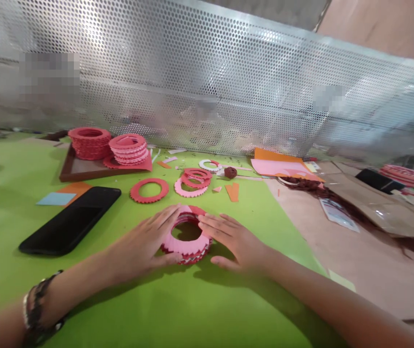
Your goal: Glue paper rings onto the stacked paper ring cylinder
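A stack of pink and red paper rings (187, 247) with zigzag-cut edges lies on the green tabletop in front of me. My left hand (156, 237) is curved around its left side, with fingers along the top and the thumb at the front edge. On the other side, the fingertips of my right hand (236, 241) rest on the stack's upper right edge. That hand's fingers are stretched out, and its thumb stands apart from the rings. Just beyond lie a loose red ring (133, 191) and several overlapping pink and red rings (191, 192).
A black phone (71, 222) lies left, near blue paper (56, 198). Behind it, a brown tray (83, 172) bears two ring stacks. A perforated metal panel (192, 72) borders the back. Paper scraps (232, 192), a brown ball (230, 172) and cardboard (381, 208) lie toward the right.
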Action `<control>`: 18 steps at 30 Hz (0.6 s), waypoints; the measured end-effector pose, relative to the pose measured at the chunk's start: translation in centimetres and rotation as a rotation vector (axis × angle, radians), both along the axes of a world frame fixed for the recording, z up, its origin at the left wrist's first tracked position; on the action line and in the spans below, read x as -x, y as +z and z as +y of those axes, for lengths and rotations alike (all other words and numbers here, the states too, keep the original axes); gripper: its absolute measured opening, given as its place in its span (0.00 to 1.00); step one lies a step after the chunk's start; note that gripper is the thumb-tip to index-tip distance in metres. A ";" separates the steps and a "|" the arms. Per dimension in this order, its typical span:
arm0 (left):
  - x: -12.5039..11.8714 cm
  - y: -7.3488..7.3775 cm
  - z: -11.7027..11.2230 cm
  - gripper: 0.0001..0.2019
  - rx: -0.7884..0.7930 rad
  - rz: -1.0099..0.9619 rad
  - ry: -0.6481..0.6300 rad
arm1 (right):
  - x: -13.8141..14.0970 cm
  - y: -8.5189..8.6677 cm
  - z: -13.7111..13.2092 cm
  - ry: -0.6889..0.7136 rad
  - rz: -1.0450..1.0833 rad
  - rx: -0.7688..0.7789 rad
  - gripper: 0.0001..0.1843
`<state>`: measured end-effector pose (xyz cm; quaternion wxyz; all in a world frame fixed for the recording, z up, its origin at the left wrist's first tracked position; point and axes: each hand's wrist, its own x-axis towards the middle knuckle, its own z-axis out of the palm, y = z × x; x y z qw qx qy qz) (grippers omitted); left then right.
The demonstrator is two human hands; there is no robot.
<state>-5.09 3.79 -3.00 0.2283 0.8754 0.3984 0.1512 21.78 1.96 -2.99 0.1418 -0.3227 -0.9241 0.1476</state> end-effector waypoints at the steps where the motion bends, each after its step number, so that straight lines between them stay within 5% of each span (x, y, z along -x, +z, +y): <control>1: 0.0 0.0 0.0 0.41 -0.004 0.001 -0.002 | 0.0 0.1 0.0 -0.004 -0.008 -0.002 0.37; 13: -0.4 0.2 -0.2 0.44 0.070 -0.046 0.011 | 0.0 0.1 0.3 -0.029 0.027 0.018 0.36; 18: 0.2 1.9 0.2 0.38 -0.016 -0.115 -0.026 | -0.5 -0.3 0.6 -0.017 0.135 -0.112 0.36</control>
